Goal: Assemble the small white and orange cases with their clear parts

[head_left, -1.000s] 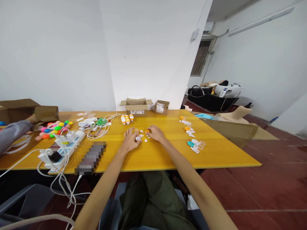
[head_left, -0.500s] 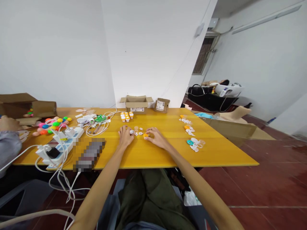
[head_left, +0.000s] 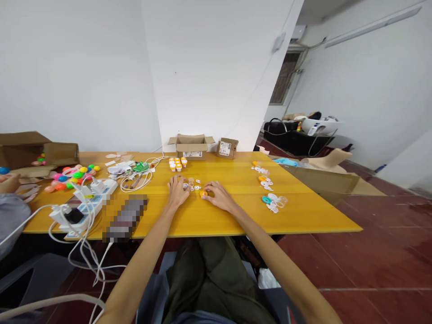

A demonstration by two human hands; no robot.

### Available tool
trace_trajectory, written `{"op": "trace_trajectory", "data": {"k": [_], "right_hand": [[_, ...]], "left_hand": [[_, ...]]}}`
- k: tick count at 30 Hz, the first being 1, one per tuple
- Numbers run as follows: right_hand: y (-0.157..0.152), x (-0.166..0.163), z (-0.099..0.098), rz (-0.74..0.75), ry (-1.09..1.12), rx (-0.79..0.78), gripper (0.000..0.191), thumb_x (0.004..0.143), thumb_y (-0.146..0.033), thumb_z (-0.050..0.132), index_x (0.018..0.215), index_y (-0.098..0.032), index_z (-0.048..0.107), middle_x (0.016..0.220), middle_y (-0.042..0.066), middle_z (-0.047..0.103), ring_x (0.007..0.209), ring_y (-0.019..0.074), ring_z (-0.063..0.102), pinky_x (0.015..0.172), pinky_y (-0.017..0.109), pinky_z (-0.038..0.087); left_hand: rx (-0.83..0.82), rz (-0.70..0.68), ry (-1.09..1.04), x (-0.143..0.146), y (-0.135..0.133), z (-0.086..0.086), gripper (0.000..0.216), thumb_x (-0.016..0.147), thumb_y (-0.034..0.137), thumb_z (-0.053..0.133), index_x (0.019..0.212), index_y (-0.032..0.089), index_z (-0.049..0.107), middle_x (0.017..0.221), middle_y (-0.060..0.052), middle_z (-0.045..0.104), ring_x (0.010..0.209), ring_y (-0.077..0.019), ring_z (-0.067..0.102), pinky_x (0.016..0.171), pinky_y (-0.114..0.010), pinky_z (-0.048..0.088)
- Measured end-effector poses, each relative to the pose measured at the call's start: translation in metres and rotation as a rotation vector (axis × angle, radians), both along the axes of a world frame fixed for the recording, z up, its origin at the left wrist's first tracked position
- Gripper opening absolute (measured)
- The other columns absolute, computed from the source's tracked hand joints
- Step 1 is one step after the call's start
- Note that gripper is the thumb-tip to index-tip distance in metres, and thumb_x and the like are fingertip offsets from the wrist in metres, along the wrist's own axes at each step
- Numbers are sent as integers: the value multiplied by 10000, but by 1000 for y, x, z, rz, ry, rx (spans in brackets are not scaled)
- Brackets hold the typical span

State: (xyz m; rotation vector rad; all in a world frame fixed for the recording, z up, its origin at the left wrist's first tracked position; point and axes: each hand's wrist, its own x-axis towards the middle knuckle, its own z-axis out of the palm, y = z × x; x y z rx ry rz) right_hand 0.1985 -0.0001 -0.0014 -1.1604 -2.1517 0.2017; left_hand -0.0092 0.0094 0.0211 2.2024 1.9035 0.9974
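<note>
On the yellow wooden table, my left hand is palm down with its fingers curled about a small white round plastic piece. Thumb and fingers of my right hand pinch a small orange round plastic piece resting on the tabletop. Between the two hands lie a clear plastic ring-like part and small white cut-out plastic parts. Further back, several white-and-orange small containers stand in a group.
Along the table's right side lie teal, orange, white and clear parts in separate clusters. An opened cardboard box and a smaller box stand by the wall. At left are a power strip, cables, coloured balls and another person's hand.
Both my hands stay almost where they were; the orange piece shifts very slightly. At far left, the other person's hand has moved lower, and a blue ball now shows with it.
</note>
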Motion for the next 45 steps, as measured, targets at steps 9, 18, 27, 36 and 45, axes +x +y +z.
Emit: {"op": "trace_trajectory", "data": {"k": [9, 18, 27, 36, 45], "right_hand": [[-2, -2, -4, 6, -30, 34, 180, 831, -359, 780, 957, -242, 725, 1107, 75, 674, 1043, 243, 627, 945, 419, 500], [2, 26, -7, -96, 74, 116, 134, 922, -342, 658, 987, -256, 738, 1044, 83, 692, 1031, 257, 621, 960, 448, 499], [8, 16, -7, -111, -50, 122, 156, 947, -262, 611, 935, -252, 766, 1064, 93, 677, 1023, 244, 608, 937, 423, 502], [8, 13, -6, -97, -98, 128, 163, 940, -213, 606, 947, -248, 765, 1064, 100, 680, 1030, 254, 612, 911, 428, 514], [4, 12, -5, -71, -80, 143, 166, 938, -183, 597, 906, -252, 745, 1040, 85, 685, 986, 245, 616, 897, 425, 519]], "left_hand": [[113, -139, 29, 2, -3, 0, 240, 882, 244, 568, 1088, 280, 685, 1345, -99, 568, 1290, -317, 460, 1053, -499, 411], [116, -398, 158, 2, -11, -1, 261, 875, 254, 593, 1117, 281, 687, 1385, -84, 560, 1310, -306, 425, 1083, -494, 357], [119, -533, 209, 3, -13, -2, 235, 920, 386, 584, 1071, 248, 698, 1384, -98, 559, 1304, -302, 436, 1096, -498, 343], [59, -551, 244, 5, -13, -3, 239, 921, 400, 573, 1070, 275, 710, 1402, -87, 542, 1338, -311, 410, 1122, -526, 320], [40, -494, 151, 12, -8, 0, 242, 946, 310, 526, 1091, 287, 718, 1329, -70, 601, 1307, -292, 416, 1092, -507, 328]]}}
